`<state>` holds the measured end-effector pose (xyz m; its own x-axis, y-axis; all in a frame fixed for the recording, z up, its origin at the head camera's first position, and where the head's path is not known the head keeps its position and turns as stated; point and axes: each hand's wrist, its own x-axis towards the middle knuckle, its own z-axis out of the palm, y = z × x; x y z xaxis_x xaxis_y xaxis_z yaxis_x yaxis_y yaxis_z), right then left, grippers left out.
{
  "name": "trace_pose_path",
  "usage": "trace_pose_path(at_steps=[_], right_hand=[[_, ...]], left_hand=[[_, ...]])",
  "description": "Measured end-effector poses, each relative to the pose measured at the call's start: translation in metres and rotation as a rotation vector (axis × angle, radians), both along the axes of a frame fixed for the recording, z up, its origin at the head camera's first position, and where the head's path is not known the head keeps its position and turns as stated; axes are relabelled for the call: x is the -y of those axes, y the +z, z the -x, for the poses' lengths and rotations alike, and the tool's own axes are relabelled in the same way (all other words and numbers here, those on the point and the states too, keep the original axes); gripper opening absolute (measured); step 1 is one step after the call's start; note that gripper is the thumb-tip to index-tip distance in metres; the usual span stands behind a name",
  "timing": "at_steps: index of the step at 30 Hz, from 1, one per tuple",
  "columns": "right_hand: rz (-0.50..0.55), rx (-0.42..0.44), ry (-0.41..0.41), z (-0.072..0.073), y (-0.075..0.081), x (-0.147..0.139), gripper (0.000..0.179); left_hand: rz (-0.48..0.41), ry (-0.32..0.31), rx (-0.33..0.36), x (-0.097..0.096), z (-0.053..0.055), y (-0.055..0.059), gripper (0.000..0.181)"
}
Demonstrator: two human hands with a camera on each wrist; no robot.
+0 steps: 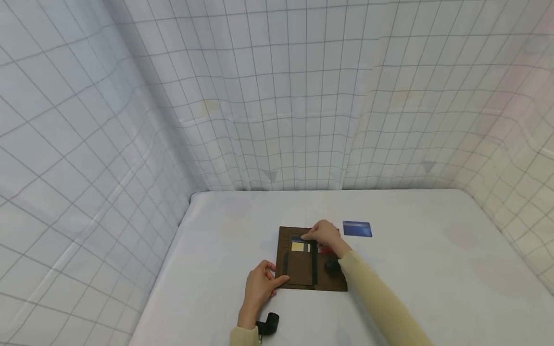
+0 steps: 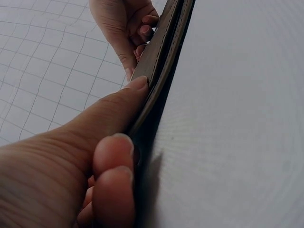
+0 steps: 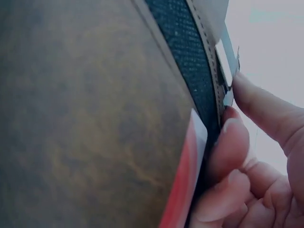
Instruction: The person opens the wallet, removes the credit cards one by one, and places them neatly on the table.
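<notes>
A brown leather wallet (image 1: 300, 269) lies spread open on the white table, with card slots and an inner flap. My left hand (image 1: 259, 284) grips its lower left corner, thumb on top and curled fingers at the edge. Up at the flap's top, my right hand (image 1: 324, 234) pinches a dark blue card (image 1: 296, 239), its thumb on the card side and fingers behind the flap. Just below shows a yellowish card (image 1: 298, 246). A red-and-white card (image 3: 183, 175) pokes out beside the dark fabric strip (image 3: 190, 52) in the right wrist view, partly hidden by my fingers.
A blue card (image 1: 357, 228) lies on the table (image 1: 415, 269) to the right of the wallet. Black wrist devices (image 1: 269, 324) sit at both cuffs. White grid-patterned curtains (image 1: 277, 96) hang behind the table and along both sides.
</notes>
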<state>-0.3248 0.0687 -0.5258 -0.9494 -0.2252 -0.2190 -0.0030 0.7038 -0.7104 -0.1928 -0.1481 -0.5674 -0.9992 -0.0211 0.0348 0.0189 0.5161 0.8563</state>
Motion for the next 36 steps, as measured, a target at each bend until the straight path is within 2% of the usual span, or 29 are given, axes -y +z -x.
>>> trace_pose_path(at_steps=[4,11,18,21,27,32,36], right_hand=[[-0.001,0.017,0.032,0.0009,0.0017,0.0000,0.023],[0.019,0.056,-0.001,0.0013,0.0018,0.0010,0.024],[-0.012,0.028,0.008,0.0028,0.0013,0.0028,0.024],[0.012,0.049,0.012,0.0025,0.0006,0.0030,0.022],[0.075,0.094,0.055,0.0045,-0.0003,0.0026,0.015],[0.052,0.083,0.123,0.0084,0.0006,0.0037,0.014],[0.027,0.084,0.124,0.0095,0.0028,0.0056,0.017]], left_hand=[[0.000,-0.002,-0.005,0.0007,0.0008,-0.0001,0.042],[0.006,-0.007,0.003,0.0006,-0.0003,-0.0017,0.042],[-0.003,-0.010,0.004,0.0013,0.0018,-0.0011,0.042],[-0.004,-0.011,0.007,0.0018,0.0016,-0.0009,0.042],[-0.003,-0.012,0.002,0.0028,0.0017,-0.0003,0.041],[0.000,-0.006,-0.001,0.0026,0.0020,-0.0004,0.041],[-0.001,-0.010,0.009,0.0019,0.0006,-0.0004,0.042]])
